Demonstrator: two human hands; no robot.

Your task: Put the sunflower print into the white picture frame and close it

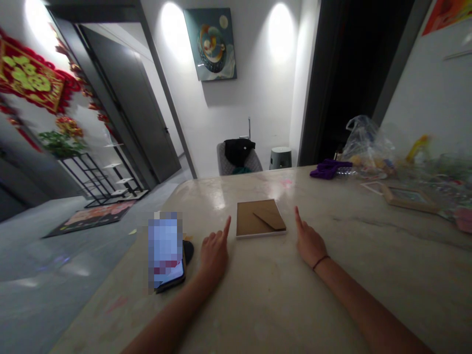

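A square picture frame (254, 216) lies on the marble-look table (269, 275), apparently face down. Its brown backing shows, with a slanted stand flap and a thin white edge. My left hand (214, 248) rests just left of it, index finger stretched out and the other fingers curled. On the right side, my right hand (309, 242) points forward the same way, a dark band around its wrist. Neither hand touches the frame, and both hold nothing. Left of my left hand stands a propped phone (169, 273), its screen mostly blurred out.
At the right lie a purple cloth (328, 168), a clear plastic bag (368, 147) and a wooden frame (409, 198). Beyond the far table edge are a grey chair (222, 160) with black clothing on it and a round grey bin (280, 158).
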